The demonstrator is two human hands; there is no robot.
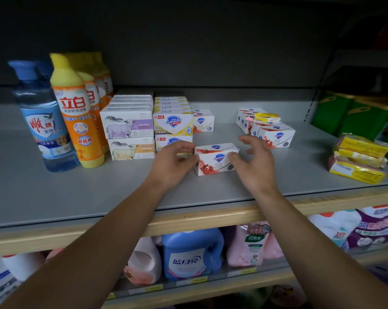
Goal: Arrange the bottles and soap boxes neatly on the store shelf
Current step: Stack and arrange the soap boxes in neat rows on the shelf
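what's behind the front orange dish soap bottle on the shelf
More bottles of the same kind stand in a row behind the orange bottle; their yellow caps show. Their lower parts are covered, so the exact count is unclear.

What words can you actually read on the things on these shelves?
"立白" and "食品用": orange bottle.
"Safeguard", "99.9": yellow soap box.
"Safeguard", "DETOX": red-and-white soap box, left hand touching it.
"SOAP": sheep soap box.
"蓝月亮": blue jug.
Price tags: unreadable.

Blue bottles x2, yellow packs x3, hands x2.
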